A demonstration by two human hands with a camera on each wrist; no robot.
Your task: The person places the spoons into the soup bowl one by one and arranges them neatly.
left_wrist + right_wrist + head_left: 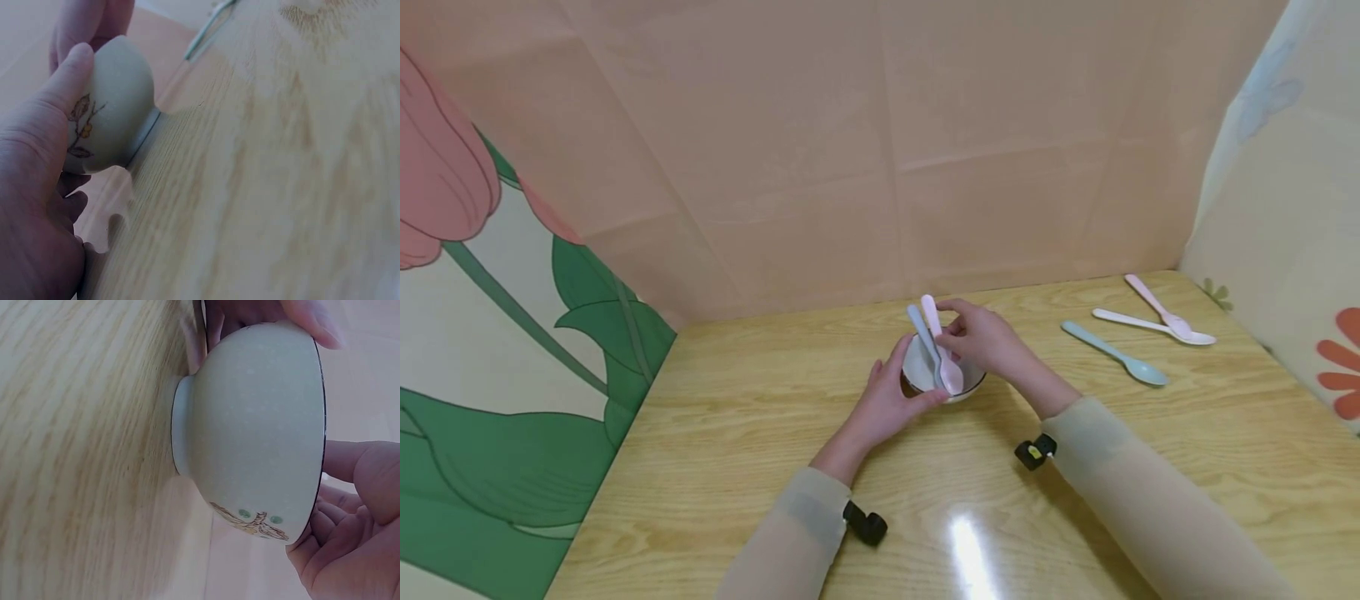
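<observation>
A small white bowl with a dark rim stands on the wooden table; in the right wrist view the bowl shows a painted branch low on its wall. My left hand grips it from the left, thumb at the near rim; the left wrist view shows that thumb against the bowl. Inside lean a blue-grey spoon and a pink spoon, handles upward over the far rim. At the bowl's right side, my right hand pinches the pink spoon's handle. The bowl hides the spoons from the right wrist view.
To the right lie a light-blue spoon, a white spoon and another pink spoon whose bowl end overlaps the white one. A plain cloth backdrop rises behind the table; patterned cloth hangs at both sides.
</observation>
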